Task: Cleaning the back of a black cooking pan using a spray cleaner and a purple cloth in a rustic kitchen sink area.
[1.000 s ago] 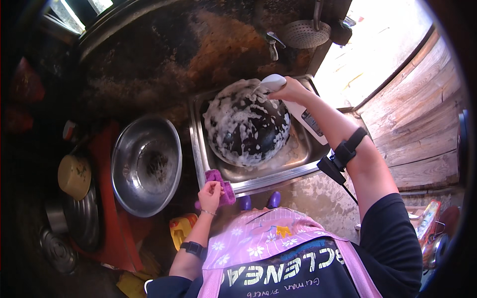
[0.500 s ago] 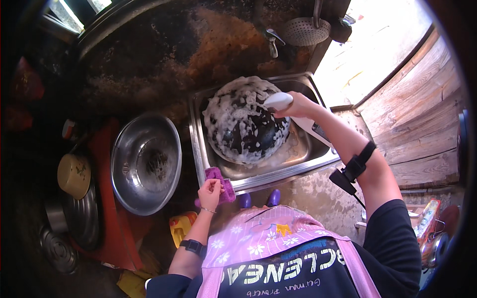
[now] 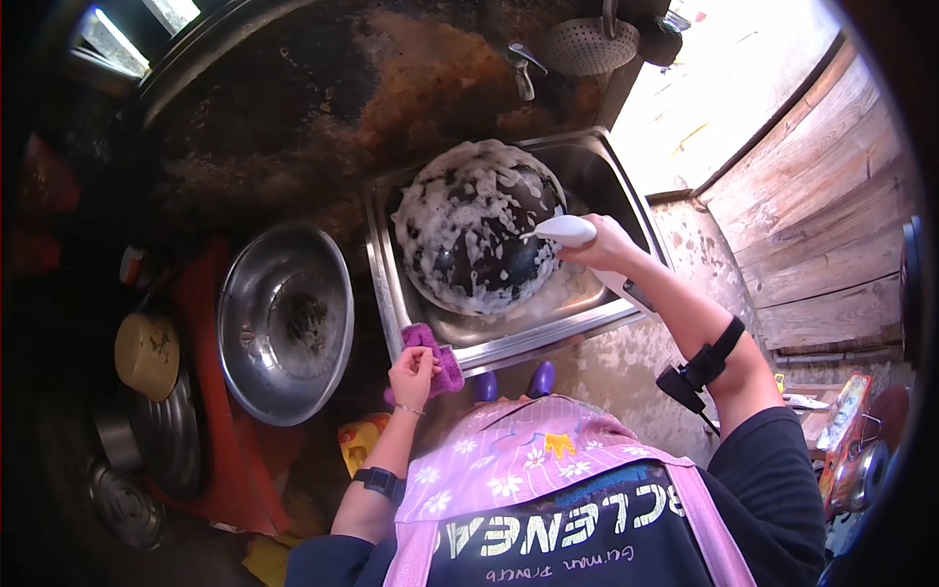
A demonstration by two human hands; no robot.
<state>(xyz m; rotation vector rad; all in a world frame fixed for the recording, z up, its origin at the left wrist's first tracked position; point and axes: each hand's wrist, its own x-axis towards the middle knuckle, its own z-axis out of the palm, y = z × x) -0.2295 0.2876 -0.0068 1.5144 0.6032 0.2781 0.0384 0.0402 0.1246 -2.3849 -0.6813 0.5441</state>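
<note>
Head view: we look down on a steel sink (image 3: 626, 210) set in a dark, stained counter (image 3: 293, 147). Our right hand (image 3: 602, 245) is clenched around a white, smooth, rounded scrubbing tool (image 3: 565, 231), whose tip rests on the right side of a large round black pan covered in white foam (image 3: 479, 240). The pan lies inside the sink basin, just left of this grip and touching the tool; we cannot tell whether it lies upright or turned over. A black strap with a small black device (image 3: 699, 370) wraps the right forearm behind the grip.

Our left hand (image 3: 413, 377) grasps a crumpled purple cloth (image 3: 435, 354) at the near rim of the sink, fingers closed into the fabric. A black wristband (image 3: 379, 482) sits on the left wrist behind this grip. To the left of it, on the counter, rests a wide, shallow, round steel bowl (image 3: 284, 323) with a dark smear in its middle. Farther left stands a small yellowish enamel pot (image 3: 147, 354), with stacked steel lids or plates (image 3: 166, 440) beside it in shadow.

Beyond the right grip, a steel tap (image 3: 523, 68) and a perforated steel strainer (image 3: 590, 44) sit at the back of the sink. To the right of the right grip runs a weathered wooden plank wall (image 3: 822, 235).
</note>
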